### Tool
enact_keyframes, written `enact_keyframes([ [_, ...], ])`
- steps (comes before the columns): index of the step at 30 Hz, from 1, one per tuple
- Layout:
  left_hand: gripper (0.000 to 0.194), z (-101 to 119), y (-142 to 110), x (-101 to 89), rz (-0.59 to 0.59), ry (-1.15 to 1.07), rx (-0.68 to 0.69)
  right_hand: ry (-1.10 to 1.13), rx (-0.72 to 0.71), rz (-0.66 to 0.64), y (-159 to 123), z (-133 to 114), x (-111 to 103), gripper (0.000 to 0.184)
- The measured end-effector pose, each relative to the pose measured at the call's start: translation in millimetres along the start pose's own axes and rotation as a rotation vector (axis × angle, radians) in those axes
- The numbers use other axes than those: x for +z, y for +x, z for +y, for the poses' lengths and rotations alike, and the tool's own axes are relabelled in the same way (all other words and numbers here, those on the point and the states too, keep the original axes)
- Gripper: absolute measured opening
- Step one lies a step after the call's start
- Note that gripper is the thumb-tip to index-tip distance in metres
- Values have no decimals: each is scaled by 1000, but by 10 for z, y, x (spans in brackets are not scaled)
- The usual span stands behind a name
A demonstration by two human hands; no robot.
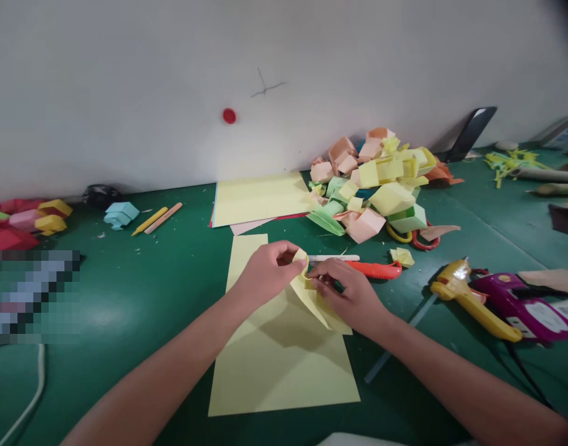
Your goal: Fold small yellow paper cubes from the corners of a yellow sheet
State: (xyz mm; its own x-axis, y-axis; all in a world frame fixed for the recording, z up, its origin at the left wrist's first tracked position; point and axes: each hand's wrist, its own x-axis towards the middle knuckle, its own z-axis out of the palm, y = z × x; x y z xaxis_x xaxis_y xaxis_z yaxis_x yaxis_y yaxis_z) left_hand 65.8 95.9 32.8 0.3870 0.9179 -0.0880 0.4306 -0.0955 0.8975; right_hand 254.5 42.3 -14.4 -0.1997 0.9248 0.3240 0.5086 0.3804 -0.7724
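Observation:
Between my two hands is a small piece of yellow paper [310,297], partly curled and folded. My left hand [272,266] pinches its upper end between thumb and fingers. From the right, my right hand [346,291] grips the same piece near its upper edge, and its fingers cover part of it. Under both hands a larger yellow sheet [284,378] lies flat on the green table. Just beyond the right hand are a red-handled cutter [379,270] and a white pen-like stick [334,257].
A heap of folded paper pieces [381,179] stands at the back, beside stacked sheets [265,198]. At right lie a yellow glue gun [479,303], a purple device [525,306] and scissors [425,240]. Two crayon-like sticks [158,218] and a blue folded paper [121,214] are at left.

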Motion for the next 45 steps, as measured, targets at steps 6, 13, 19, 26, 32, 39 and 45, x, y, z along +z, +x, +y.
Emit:
enact_keyframes([
  [6, 26, -5, -138, 73, -37, 79, 35, 12, 138, 46, 3, -12, -21, 11],
  [13, 23, 15, -197, 130, 16, 339, 209, -26, 139, 68, -1, 9, -34, 11],
  [19, 29, -24, -222, 177, 0, 562, 274, -128, 58, 68, -9, 28, -22, 8],
  [26, 43, 12, -292, 224, 32, 544, 245, -157, 46, 71, -23, 28, -35, 9],
  [32, 48, 96, -353, 219, 47, 529, 133, -227, -44, 107, -23, 28, -45, 11],
  [39, 48, 15, -278, 211, 71, 524, 146, -234, -48, 97, -35, 22, -32, 14],
  [45, 48, -68, -227, 217, 119, 514, 135, -212, -67, 90, -45, 11, -18, 12],
])
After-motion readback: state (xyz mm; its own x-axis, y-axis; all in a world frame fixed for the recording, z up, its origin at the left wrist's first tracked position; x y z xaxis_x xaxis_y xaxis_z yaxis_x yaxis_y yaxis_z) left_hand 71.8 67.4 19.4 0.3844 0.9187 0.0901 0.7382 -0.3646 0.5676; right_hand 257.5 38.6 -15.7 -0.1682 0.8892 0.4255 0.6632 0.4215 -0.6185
